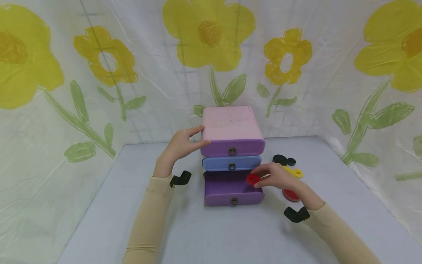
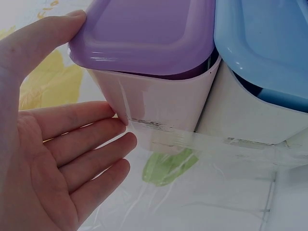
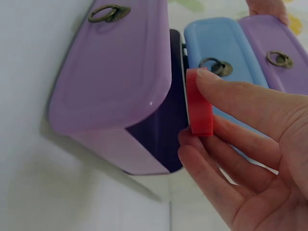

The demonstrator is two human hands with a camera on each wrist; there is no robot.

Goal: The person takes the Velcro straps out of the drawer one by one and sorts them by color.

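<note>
A small drawer cabinet (image 1: 230,123) with a pink top stands on the table, its three drawers stacked. The bottom purple drawer (image 1: 234,199) is pulled out; the blue drawer (image 1: 232,163) and the top purple drawer (image 1: 217,148) sit above it. My right hand (image 1: 275,176) pinches a small red roll of tape (image 3: 199,103) between thumb and fingers, over the right side of the pulled-out drawer. My left hand (image 1: 181,145) rests at the cabinet's left side, thumb at the top drawer's edge and fingers (image 2: 91,137) extended by the pink side wall.
To the right of the cabinet lie a black roll (image 1: 280,159), a smaller black roll (image 1: 291,161), a yellow ring-shaped piece (image 1: 298,173) and a larger red roll (image 1: 291,195), partly behind my right hand. A flower-printed sheet (image 1: 158,110) hangs behind the table (image 1: 211,234).
</note>
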